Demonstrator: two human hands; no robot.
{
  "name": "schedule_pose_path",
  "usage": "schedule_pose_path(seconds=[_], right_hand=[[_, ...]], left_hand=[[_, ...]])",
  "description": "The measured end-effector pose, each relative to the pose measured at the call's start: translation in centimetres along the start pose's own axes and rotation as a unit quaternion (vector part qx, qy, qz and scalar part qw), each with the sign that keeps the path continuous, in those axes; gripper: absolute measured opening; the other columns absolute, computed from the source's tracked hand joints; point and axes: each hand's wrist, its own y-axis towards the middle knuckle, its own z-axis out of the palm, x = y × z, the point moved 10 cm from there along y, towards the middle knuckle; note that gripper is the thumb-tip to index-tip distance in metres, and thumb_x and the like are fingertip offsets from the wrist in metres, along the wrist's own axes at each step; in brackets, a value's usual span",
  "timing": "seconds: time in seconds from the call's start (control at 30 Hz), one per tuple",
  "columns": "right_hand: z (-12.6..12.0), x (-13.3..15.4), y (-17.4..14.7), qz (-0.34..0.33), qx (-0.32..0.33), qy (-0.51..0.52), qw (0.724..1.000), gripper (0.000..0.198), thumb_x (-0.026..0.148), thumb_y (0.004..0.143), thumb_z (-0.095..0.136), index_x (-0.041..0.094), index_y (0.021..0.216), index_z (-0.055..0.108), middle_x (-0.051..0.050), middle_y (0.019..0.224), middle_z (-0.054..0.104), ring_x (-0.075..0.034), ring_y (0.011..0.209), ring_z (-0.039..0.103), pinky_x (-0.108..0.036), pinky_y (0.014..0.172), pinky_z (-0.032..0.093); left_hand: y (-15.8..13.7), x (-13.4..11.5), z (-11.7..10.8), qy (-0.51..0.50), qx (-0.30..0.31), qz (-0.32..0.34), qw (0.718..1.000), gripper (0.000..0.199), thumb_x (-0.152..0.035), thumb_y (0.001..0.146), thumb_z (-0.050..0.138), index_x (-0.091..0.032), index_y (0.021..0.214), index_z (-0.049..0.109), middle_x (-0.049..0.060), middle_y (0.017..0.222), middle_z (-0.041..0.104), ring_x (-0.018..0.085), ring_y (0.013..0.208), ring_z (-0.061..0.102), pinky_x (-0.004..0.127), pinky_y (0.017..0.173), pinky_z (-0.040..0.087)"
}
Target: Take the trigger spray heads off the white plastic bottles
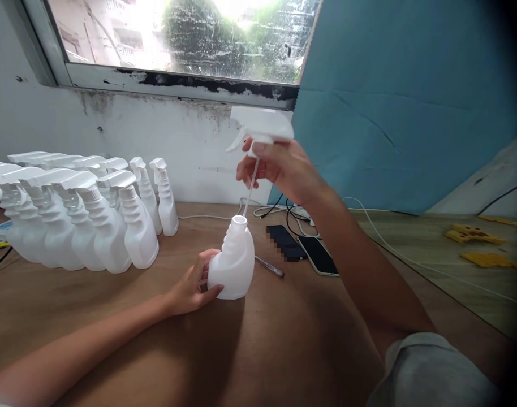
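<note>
A white plastic spray bottle point(233, 268) without its head stands upright on the brown table point(258, 350). My left hand point(198, 282) grips its lower left side, thumb in front and fingers behind. Above the bottle, my right hand point(279, 164) holds a white trigger spray head point(267, 124) by its collar, the trigger pointing left. A thin dip tube point(251, 186) hangs from the head down to the bottle's mouth. Its lower end is at or inside the opening; I cannot tell how deep.
Several white spray bottles with heads point(110, 226) stand in rows at left. Behind the bottle lie a screwdriver point(270, 266), a dark, partly pixelated object point(286, 242), a phone point(318, 254) and cables point(207, 216). Yellow pieces point(483, 259) lie at right. A window point(190, 39) and blue cloth point(394, 102) are behind.
</note>
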Motion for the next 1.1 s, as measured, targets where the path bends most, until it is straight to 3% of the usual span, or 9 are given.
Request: schedule_pose_path(seconds=[0.13, 0.4, 0.6, 1.1], right_hand=[[2.0, -1.9, -1.9, 0.026, 0.033, -0.022, 0.999, 0.026, 0.040, 0.089, 0.056, 0.015, 0.079, 0.059, -0.005, 0.082, 0.066, -0.012, 0.069, 0.059, -0.027, 0.065, 0.047], [3.7, -4.2, -4.4, 0.076, 0.061, 0.015, 0.995, 0.023, 0.038, 0.087, 0.059, 0.016, 0.094, 0.058, -0.005, 0.087, 0.067, -0.016, 0.083, 0.061, -0.030, 0.076, 0.049], [4.4, -4.8, -5.2, 0.094, 0.070, 0.046, 0.992, 0.031, 0.040, 0.085, 0.063, 0.017, 0.105, 0.057, -0.006, 0.088, 0.067, -0.017, 0.083, 0.061, -0.030, 0.072, 0.050], [4.9, -6.5, -6.1, 0.116, 0.050, 0.108, 0.986, 0.031, 0.042, 0.085, 0.062, 0.014, 0.100, 0.058, -0.009, 0.092, 0.067, -0.015, 0.075, 0.059, -0.028, 0.063, 0.050]], left_hand=[[0.0, 0.3, 0.1, -0.009, 0.004, -0.017, 1.000, 0.060, -0.030, 0.086, 0.061, -0.030, 0.132, 0.023, 0.008, 0.119, 0.051, 0.018, 0.099, 0.059, 0.034, 0.083, 0.055], [-0.1, 0.3, 0.1, -0.011, 0.001, -0.013, 1.000, 0.060, -0.031, 0.086, 0.061, -0.030, 0.133, 0.023, 0.008, 0.119, 0.050, 0.019, 0.101, 0.057, 0.036, 0.085, 0.055], [-0.1, 0.2, 0.2, 0.003, 0.004, -0.004, 1.000, 0.060, -0.029, 0.087, 0.060, -0.032, 0.133, 0.022, 0.008, 0.119, 0.049, 0.017, 0.100, 0.057, 0.034, 0.084, 0.055], [-0.1, 0.1, 0.4, -0.002, 0.012, -0.010, 1.000, 0.059, -0.031, 0.088, 0.058, -0.031, 0.133, 0.020, 0.009, 0.120, 0.049, 0.019, 0.100, 0.056, 0.032, 0.080, 0.055]])
